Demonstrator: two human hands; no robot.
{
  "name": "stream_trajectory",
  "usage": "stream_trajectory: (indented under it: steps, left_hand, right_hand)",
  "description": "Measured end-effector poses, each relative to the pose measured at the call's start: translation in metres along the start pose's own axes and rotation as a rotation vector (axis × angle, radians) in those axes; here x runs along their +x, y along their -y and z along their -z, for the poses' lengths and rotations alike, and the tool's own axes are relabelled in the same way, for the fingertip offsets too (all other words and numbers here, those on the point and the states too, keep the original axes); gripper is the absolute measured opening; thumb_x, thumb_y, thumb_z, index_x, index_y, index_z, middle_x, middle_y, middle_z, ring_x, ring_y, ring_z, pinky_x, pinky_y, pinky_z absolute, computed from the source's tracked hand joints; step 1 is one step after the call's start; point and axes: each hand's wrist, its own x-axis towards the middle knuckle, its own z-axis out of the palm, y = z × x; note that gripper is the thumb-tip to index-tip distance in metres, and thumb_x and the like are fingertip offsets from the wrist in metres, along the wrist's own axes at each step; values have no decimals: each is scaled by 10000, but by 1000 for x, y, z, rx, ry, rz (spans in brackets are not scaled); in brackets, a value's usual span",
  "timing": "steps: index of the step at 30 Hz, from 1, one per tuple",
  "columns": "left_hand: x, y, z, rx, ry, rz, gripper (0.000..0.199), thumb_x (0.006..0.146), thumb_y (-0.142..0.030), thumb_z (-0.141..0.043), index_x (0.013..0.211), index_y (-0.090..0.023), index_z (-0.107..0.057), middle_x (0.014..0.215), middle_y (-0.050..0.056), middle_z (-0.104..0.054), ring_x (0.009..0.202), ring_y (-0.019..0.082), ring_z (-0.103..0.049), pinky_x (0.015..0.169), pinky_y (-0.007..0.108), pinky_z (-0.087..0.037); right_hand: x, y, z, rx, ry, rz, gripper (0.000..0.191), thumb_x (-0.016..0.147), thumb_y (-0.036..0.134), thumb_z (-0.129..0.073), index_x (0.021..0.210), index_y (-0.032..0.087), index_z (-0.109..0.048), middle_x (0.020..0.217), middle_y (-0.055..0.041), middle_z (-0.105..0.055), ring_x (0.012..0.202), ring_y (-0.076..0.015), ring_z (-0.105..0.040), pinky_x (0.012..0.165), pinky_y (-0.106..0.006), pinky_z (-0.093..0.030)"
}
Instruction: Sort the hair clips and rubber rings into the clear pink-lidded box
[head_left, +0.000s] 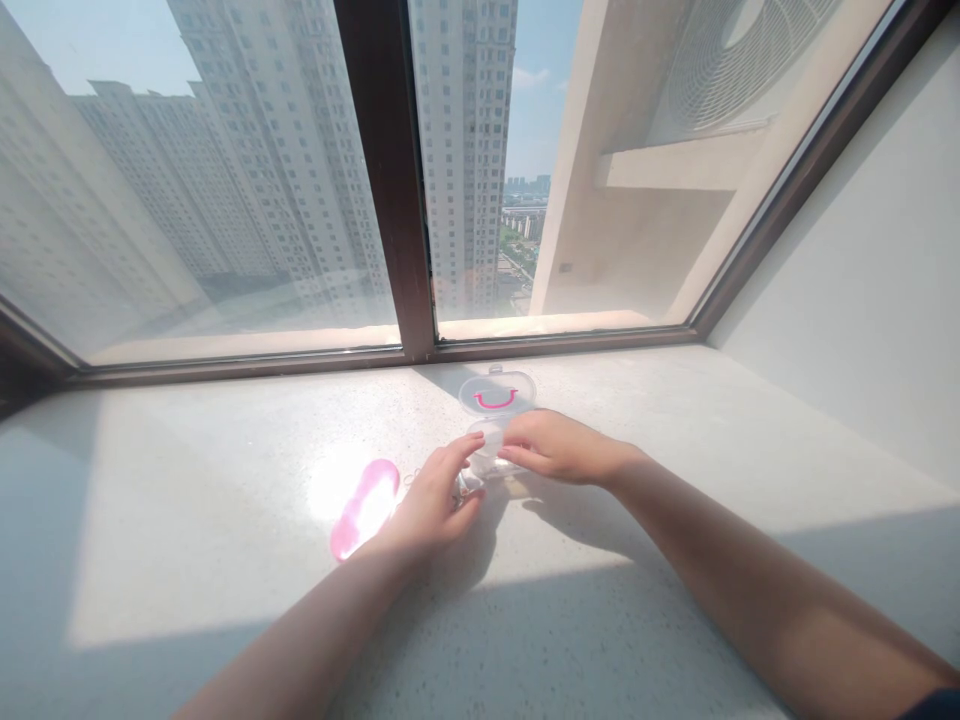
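Observation:
A small clear plastic case [487, 436] stands on the white sill with its lid [480, 385] raised toward the window. The lid carries a pink curved handle [496, 402]. My right hand [559, 445] reaches over the case from the right, fingers bent together at its opening; whatever they hold is hidden. To the left of the case, my left hand [435, 500] has its thumb and fingers apart. Small shiny, partly see-through items [466, 485] show in the gap between them, too small to name. Left of that hand lies a glossy pink oblong case [367, 510], glaring in the sun.
The speckled white sill [585, 620] runs up to a brown window frame [390, 180]. A white wall [862, 300] bounds the right side. Tall buildings and an outdoor fan unit show through the glass. Strong sunlight and hand shadows fall across the sill.

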Motion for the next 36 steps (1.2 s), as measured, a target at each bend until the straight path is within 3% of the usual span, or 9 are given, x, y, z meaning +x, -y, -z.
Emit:
stream_trajectory:
  steps: [6, 10, 14, 19, 27, 36]
  left_hand:
    - [-1, 6, -1, 55, -21, -55, 600, 768, -60, -530, 1342, -218, -453, 1348, 120, -520, 1065, 224, -564, 937, 382, -472]
    - [-2, 9, 1, 50, -74, -81, 627, 735, 6, -478, 1312, -238, -457, 1345, 104, -515, 1006, 204, -577, 931, 389, -474]
    - [-1, 9, 10, 93, -191, -43, 653, 643, 78, -388, 1209, -227, -504, 1267, 83, -549, 991, 198, -565, 891, 377, -482]
    - [0, 11, 23, 172, -282, 20, 593, 623, 86, -366, 1109, -216, -522, 1115, 55, -574, 941, 190, -556, 846, 361, -477]
    - [3, 17, 29, 207, -323, 65, 480, 637, 75, -360, 983, -194, -555, 979, 31, -586, 876, 176, -544, 802, 331, -454]
    - [4, 15, 24, 233, -233, 78, 445, 635, 79, -354, 914, -200, -558, 932, 25, -581, 883, 179, -542, 807, 333, -452]
  right_hand:
    - [-1, 2, 3, -20, -116, 12, 344, 950, 311, -455, 710, 142, -634, 703, -44, -617, 668, -150, -511, 654, -269, -338]
    - [-3, 4, 4, -14, -143, 5, 225, 883, 322, -560, 759, 153, -642, 741, -35, -645, 701, -155, -549, 688, -276, -348]
    - [-5, 5, 3, -48, -133, -12, 45, 735, 201, -656, 724, 169, -626, 732, -12, -655, 721, -162, -568, 758, -305, -340]
    - [-5, 4, 2, -61, -136, -13, 28, 722, 180, -638, 725, 176, -611, 736, 2, -650, 722, -155, -559, 782, -323, -317]
    - [-4, -6, 2, -141, -177, -61, 45, 733, 126, -606, 713, 166, -600, 713, -8, -620, 691, -150, -531, 721, -300, -304]
    - [-1, -2, -2, -140, -190, -148, 49, 750, 131, -606, 713, 162, -600, 730, -19, -649, 711, -160, -559, 719, -296, -315]
